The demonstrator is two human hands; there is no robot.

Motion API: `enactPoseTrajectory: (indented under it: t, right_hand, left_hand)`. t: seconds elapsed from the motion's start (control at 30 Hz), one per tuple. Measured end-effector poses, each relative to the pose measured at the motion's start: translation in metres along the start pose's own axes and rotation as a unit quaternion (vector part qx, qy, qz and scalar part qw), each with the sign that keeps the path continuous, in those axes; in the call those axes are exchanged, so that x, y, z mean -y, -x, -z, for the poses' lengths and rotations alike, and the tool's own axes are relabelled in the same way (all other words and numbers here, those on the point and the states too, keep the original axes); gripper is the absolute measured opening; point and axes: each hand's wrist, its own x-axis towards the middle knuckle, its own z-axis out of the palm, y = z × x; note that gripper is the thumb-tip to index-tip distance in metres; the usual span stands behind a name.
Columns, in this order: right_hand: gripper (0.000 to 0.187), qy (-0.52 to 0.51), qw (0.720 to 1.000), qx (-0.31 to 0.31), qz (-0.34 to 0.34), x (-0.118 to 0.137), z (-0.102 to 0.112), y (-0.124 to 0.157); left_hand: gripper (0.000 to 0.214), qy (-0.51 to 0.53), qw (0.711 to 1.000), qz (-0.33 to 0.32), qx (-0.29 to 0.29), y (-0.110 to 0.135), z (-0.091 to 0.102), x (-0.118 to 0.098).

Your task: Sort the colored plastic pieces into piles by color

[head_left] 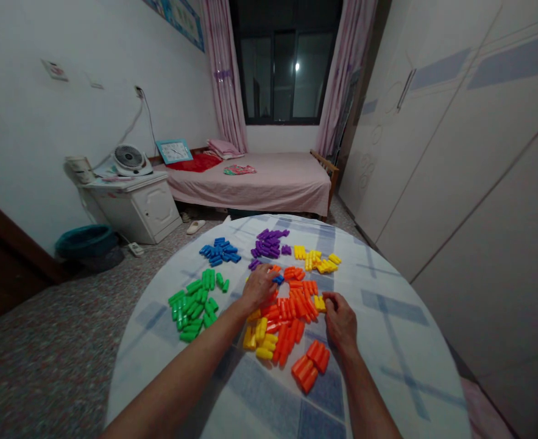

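Ribbed plastic building blocks lie in colour groups on a round table. My left hand reaches over the middle, its fingers curled down at a blue block beside the orange blocks. Part of what lies under that hand is hidden. On the right, my right hand has its thumb and fingers pinched at the edge of a yellow block, which sits against the orange ones. More yellow blocks lie below my left wrist. Nearer to me is a joined orange cluster.
Around the middle lie green blocks, blue blocks, purple blocks and further yellow blocks. A checked cloth covers the table. Beyond stand a bed, a white cabinet with a fan, and a wardrobe.
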Motion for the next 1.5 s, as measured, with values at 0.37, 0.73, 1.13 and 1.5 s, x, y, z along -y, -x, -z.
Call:
enactPoseTrajectory:
  t: [0.37, 0.73, 1.13, 1.5]
  right_hand:
    - [0.036, 0.000, 1.000, 0.006, -0.006, 0.000, -0.001, -0.001]
    - [0.034, -0.002, 1.000, 0.001, 0.000, 0.000, 0.000, -0.001]
    - [0.034, 0.015, 1.000, 0.000, 0.001, 0.001, 0.000, -0.001]
    - [0.034, 0.015, 1.000, -0.001, -0.001, 0.001, 0.000, -0.001]
  left_hand:
    - [0.031, -0.023, 0.994, 0.064, 0.089, -0.028, -0.007, -0.011]
    - [0.032, 0.169, 0.975, 0.141, -0.015, -0.017, 0.007, 0.031]
    - [0.037, 0.037, 0.952, 0.265, -0.145, -0.008, 0.040, 0.106]
    - [0.030, 0.039, 0.975, 0.220, -0.003, -0.033, -0.012, 0.060]
